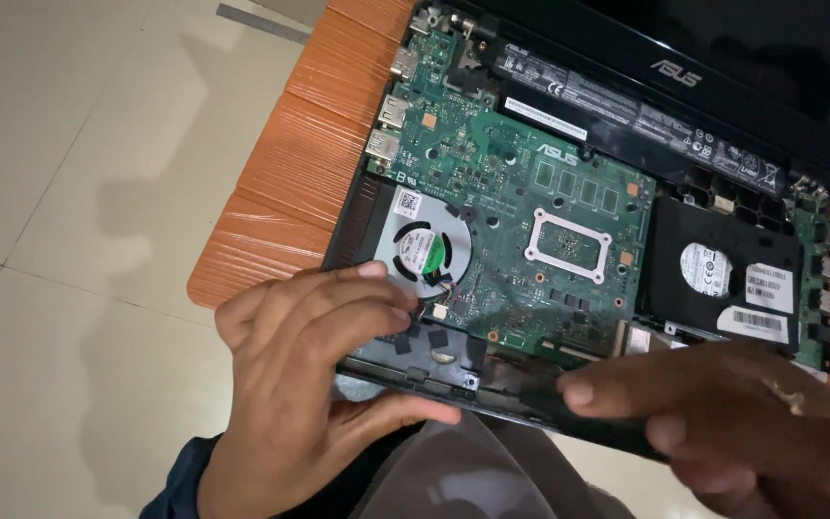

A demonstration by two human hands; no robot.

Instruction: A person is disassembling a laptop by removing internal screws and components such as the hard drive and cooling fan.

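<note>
Two bare hands grip one opened laptop base [453, 370] along its near edge: the left hand [309, 384] pinches the near-left corner, fingers [367, 288] over the rim, thumb beneath, while the right hand [742, 413] closes on the near-right edge. Just beyond the left fingers lies one round cooling fan [425, 252]. Farther on the orange worktop [280, 183], the base's long axis runs left to right, carrying one green circuit board [521, 183] and one black drive [727, 279].

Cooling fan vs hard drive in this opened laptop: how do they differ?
The cooling fan is round and silvery with a green hub label; the hard drive is a black rectangle with white labels. The fan sits by the left hand, the drive above the right hand. Both sit inside the laptop base.
</note>
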